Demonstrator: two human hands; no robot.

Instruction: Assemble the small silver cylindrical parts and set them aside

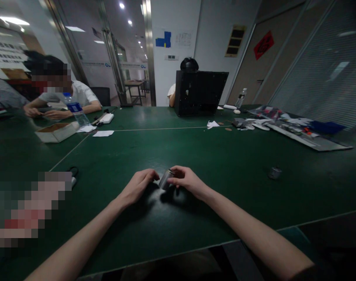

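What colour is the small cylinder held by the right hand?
The small cylinder is grey, showing best in the head view, the only one.

Green table (131,150), open box (53,136), white paper (103,133)

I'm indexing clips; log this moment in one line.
right hand: holding tilted grey cylinder | left hand: close beside it, contact unclear | green table: small grey object at right

Dim room; ceiling lights (14,20) glare at upper left; sheen and dark shadows mark the green tabletop (131,150) around lower centre; edges stretch.
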